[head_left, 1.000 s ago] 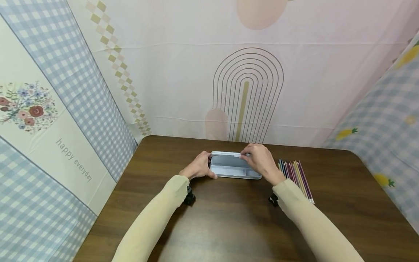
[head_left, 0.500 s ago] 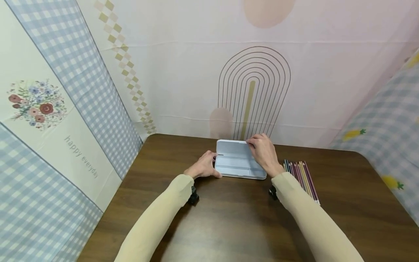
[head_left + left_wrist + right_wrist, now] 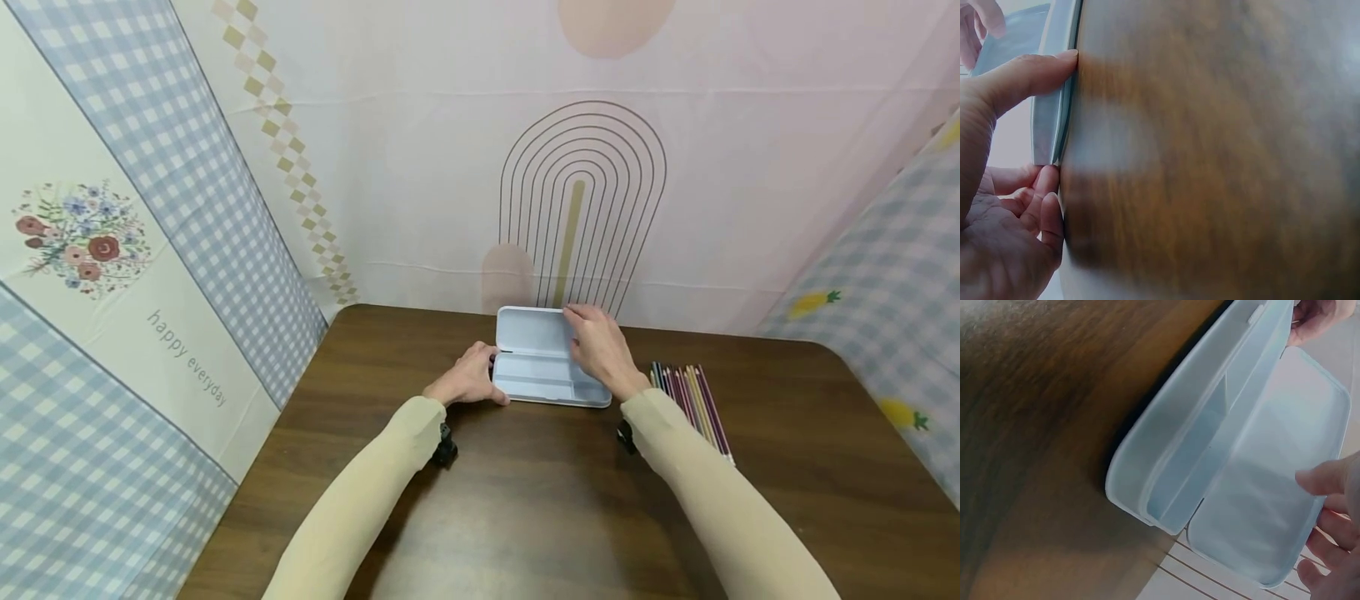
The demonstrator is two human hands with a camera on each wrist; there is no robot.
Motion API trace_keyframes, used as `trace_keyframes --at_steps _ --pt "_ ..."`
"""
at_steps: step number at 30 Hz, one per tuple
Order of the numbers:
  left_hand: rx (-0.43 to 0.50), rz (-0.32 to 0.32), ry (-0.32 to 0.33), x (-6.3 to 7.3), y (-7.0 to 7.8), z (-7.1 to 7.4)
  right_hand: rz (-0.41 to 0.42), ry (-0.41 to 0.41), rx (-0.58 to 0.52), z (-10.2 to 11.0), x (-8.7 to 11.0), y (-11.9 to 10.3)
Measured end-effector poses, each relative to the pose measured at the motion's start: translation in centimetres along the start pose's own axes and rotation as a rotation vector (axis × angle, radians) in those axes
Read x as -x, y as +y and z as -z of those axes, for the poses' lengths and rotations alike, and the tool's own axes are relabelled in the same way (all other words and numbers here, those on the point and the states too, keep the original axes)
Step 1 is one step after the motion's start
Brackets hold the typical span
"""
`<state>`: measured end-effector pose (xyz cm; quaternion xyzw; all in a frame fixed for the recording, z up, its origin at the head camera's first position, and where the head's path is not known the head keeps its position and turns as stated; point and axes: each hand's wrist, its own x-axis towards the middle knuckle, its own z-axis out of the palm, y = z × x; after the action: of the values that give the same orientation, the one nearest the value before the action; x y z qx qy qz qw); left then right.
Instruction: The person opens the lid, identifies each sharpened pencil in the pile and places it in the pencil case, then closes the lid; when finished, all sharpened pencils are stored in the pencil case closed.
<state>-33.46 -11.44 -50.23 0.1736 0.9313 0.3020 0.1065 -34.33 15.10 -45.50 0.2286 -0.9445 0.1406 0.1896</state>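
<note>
A pale blue pencil case (image 3: 534, 367) lies with its lid raised near the back of the table. Its base has a long compartment and a smaller one at the right, parted by thin walls. My left hand (image 3: 470, 375) holds the case's left end, the thumb (image 3: 1035, 74) along the front edge and the other fingers curled at the end. With my right hand (image 3: 602, 350) I hold the upright lid (image 3: 1272, 481) by its right part, thumb on the inner face and fingers behind. In the head view this hand covers the lid's right end.
Several coloured pencils (image 3: 697, 404) lie side by side on the brown wooden table (image 3: 525, 517), right of the case and beside my right forearm. A pale patterned cloth (image 3: 420, 192) hangs behind the table's back edge, with checked cloths at both sides.
My right hand has swung the lid up and back, from leaning low over the base to standing tall. The left hand keeps holding the left end. The head view has shifted slightly.
</note>
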Motion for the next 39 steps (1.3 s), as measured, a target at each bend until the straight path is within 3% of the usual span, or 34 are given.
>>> trace_keyframes --at_steps 4,8,17,22,27,32,39 --pt "-0.002 -0.009 0.0 -0.3 0.2 0.1 -0.003 -0.031 0.016 0.1 0.2 0.3" --pt "0.002 0.007 0.009 -0.3 0.1 0.1 0.026 -0.01 -0.011 0.2 0.5 0.0" --pt "0.004 0.013 0.014 -0.2 0.1 0.3 0.057 0.19 -0.076 1.1 1.5 -1.2" --pt "0.004 -0.007 0.008 -0.3 0.2 0.1 0.001 0.309 -0.155 2.5 2.9 -1.6" --pt "0.018 -0.002 -0.013 0.3 0.1 -0.2 -0.08 0.364 -0.187 3.2 5.4 -1.5" --pt "0.026 -0.011 -0.004 0.3 0.0 -0.1 -0.162 0.387 -0.194 4.1 7.4 -0.6" --pt "0.017 -0.028 -0.008 0.3 -0.2 -0.1 -0.263 0.34 -0.136 6.1 10.0 1.1"
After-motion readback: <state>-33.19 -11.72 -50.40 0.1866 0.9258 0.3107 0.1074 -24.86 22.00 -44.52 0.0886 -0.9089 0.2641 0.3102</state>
